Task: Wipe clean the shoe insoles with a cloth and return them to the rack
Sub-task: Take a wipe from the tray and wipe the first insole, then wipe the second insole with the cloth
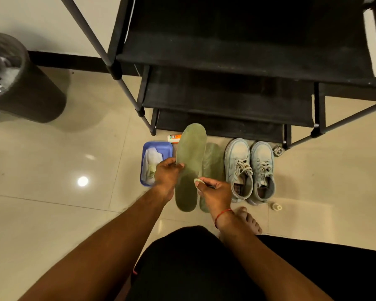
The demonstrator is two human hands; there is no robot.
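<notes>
My left hand (166, 174) grips a green insole (190, 153) by its left edge; my right hand (215, 191) pinches a small cloth (197, 181) against its right edge.

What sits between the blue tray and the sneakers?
Head view: two green insoles, the held insole in the left hand and the second insole on the floor.
</notes>
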